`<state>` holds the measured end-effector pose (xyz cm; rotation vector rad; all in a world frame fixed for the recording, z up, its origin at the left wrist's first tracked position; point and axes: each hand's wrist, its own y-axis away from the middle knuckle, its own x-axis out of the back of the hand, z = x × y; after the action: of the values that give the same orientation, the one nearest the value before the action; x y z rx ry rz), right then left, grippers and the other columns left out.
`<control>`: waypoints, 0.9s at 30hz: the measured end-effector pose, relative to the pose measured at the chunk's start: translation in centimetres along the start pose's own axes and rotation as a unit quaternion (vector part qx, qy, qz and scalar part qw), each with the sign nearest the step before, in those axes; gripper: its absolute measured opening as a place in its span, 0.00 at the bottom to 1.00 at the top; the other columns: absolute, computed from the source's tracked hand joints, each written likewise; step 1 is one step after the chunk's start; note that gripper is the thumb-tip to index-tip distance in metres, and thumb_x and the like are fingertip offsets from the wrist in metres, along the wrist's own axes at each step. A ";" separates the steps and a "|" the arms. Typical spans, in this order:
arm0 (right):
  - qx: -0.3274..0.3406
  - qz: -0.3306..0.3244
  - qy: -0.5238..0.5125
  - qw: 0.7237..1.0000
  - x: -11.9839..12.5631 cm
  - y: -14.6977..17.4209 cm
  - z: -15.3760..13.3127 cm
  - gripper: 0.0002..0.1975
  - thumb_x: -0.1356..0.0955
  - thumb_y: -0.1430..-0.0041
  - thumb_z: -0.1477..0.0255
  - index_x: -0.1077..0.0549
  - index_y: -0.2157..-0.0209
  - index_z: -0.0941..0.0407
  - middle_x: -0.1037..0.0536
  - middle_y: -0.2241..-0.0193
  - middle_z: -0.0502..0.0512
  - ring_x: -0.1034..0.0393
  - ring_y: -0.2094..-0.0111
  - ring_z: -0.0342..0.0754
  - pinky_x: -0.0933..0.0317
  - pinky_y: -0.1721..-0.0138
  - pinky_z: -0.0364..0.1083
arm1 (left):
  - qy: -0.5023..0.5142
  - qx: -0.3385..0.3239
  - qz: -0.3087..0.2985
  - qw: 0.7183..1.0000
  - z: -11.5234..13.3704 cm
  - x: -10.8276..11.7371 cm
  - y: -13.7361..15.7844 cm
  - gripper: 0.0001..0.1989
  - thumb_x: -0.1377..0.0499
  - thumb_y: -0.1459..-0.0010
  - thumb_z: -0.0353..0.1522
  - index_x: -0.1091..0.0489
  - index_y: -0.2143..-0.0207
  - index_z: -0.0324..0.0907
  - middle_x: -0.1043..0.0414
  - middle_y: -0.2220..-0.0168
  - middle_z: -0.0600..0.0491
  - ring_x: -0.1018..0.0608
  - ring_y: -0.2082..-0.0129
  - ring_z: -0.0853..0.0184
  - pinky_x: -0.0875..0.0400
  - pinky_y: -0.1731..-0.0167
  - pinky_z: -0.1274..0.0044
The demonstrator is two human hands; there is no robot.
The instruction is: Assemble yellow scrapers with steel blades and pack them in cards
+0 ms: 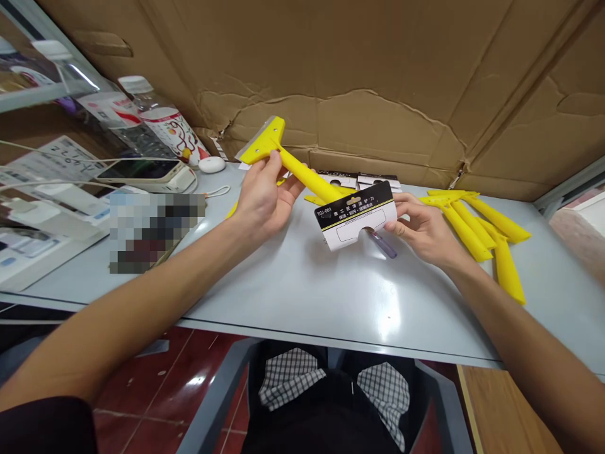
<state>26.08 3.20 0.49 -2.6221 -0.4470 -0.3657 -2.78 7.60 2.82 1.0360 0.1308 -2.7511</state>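
My left hand (269, 195) is closed around a yellow scraper (307, 174), gripping it just below its wide head. A metal blade edge shows along the top of that head. The handle slants down to the right, toward a black and white cardboard header card (357, 214). My right hand (423, 227) pinches this card at its right edge. The card overlaps the handle's lower end, so I cannot tell whether it is fitted onto it. Below the card a translucent purple rod (382, 244) lies partly hidden.
Several yellow scrapers (472, 227) lie piled at the right. More printed cards (378, 181) lie behind my hands, by the cardboard wall (368, 132). At the left are plastic bottles (165, 123), a phone (139, 170), a white earbud case (212, 164) and a blurred-out object (155, 230).
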 end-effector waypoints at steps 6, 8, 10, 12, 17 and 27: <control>-0.014 -0.023 -0.020 0.999 0.0 -0.1 -0.1 0.17 0.24 0.42 0.50 0.17 0.67 0.49 0.19 0.58 0.57 0.24 0.55 0.55 0.28 0.53 0.57 | -0.003 -0.005 -0.003 1.000 -0.1 0.2 -0.3 0.08 0.37 0.32 0.33 0.28 0.53 0.56 0.21 0.63 0.53 0.17 0.52 0.59 0.19 0.50 0.68; -0.013 -0.027 -0.025 0.999 -0.1 0.0 0.0 0.16 0.24 0.41 0.50 0.18 0.67 0.49 0.19 0.58 0.57 0.24 0.56 0.55 0.28 0.54 0.56 | -0.015 0.005 -0.002 1.000 -0.6 -0.1 0.3 0.04 0.38 0.31 0.31 0.28 0.58 0.52 0.22 0.64 0.53 0.17 0.54 0.61 0.19 0.51 0.69; -0.006 -0.027 -0.027 0.999 -0.3 0.0 0.1 0.15 0.24 0.39 0.52 0.19 0.68 0.49 0.19 0.57 0.56 0.24 0.56 0.53 0.28 0.53 0.55 | -0.028 0.026 0.000 0.999 -1.2 -0.3 1.1 0.05 0.39 0.30 0.30 0.28 0.62 0.48 0.23 0.65 0.53 0.18 0.58 0.64 0.20 0.52 0.71; -0.009 -0.021 -0.031 0.999 -0.4 0.0 0.3 0.16 0.25 0.38 0.52 0.20 0.68 0.50 0.19 0.60 0.56 0.25 0.58 0.52 0.28 0.55 0.54 | -0.048 0.055 -0.007 0.997 -1.7 -0.5 1.9 0.05 0.38 0.31 0.30 0.28 0.63 0.45 0.22 0.64 0.52 0.18 0.61 0.65 0.21 0.53 0.71; -0.071 -0.019 -0.049 0.996 -1.0 0.3 0.6 0.19 0.24 0.40 0.51 0.25 0.67 0.52 0.20 0.70 0.53 0.26 0.68 0.49 0.28 0.64 0.52 | -0.094 0.088 -0.061 0.990 -2.1 -0.5 3.3 0.08 0.30 0.39 0.32 0.27 0.61 0.45 0.21 0.61 0.52 0.18 0.61 0.65 0.24 0.53 0.71; -0.096 0.007 -0.115 0.989 -3.9 0.9 -1.1 0.20 0.25 0.38 0.55 0.34 0.71 0.52 0.20 0.68 0.52 0.20 0.65 0.48 0.22 0.63 0.50 | -0.161 -0.035 -0.088 0.982 -1.7 -0.1 2.9 0.36 0.23 0.51 0.35 0.36 0.45 0.55 0.20 0.57 0.55 0.16 0.65 0.64 0.22 0.60 0.71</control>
<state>22.67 0.96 -0.21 -2.8675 -0.4880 -0.1051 -1.02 5.05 1.59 0.5749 0.2790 -3.0046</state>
